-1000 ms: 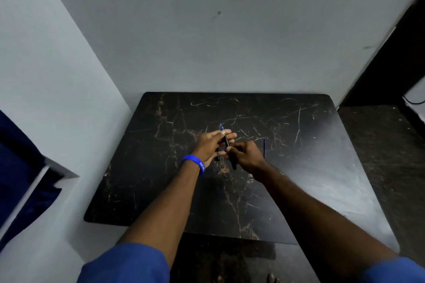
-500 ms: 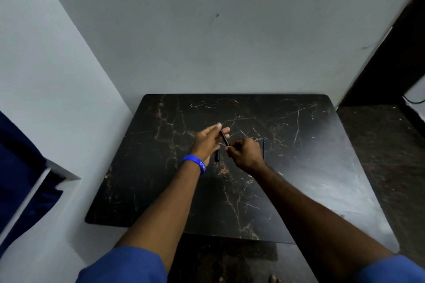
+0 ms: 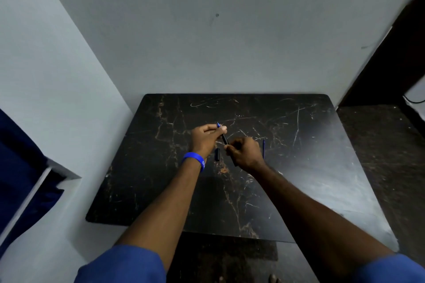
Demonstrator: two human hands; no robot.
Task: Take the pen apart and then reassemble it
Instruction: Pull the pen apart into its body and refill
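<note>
Both hands hold the pen barrel [image 3: 224, 138] up over the dark worktop [image 3: 299, 167], left hand [image 3: 204, 136] pinching its blue-tipped end & right hand [image 3: 245, 153] closed on the other, w/ 1 small dark piece [image 3: 217, 154] below & a thin blue refill [image 3: 263, 148] lying just right.

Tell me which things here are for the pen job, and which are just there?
For the pen job:
- pen barrel, held between the left hand and right hand
- short dark pen piece lying on the table
- thin blue refill lying on the table

Just there:
- black marble table
- blue wristband
- grey wall
</note>
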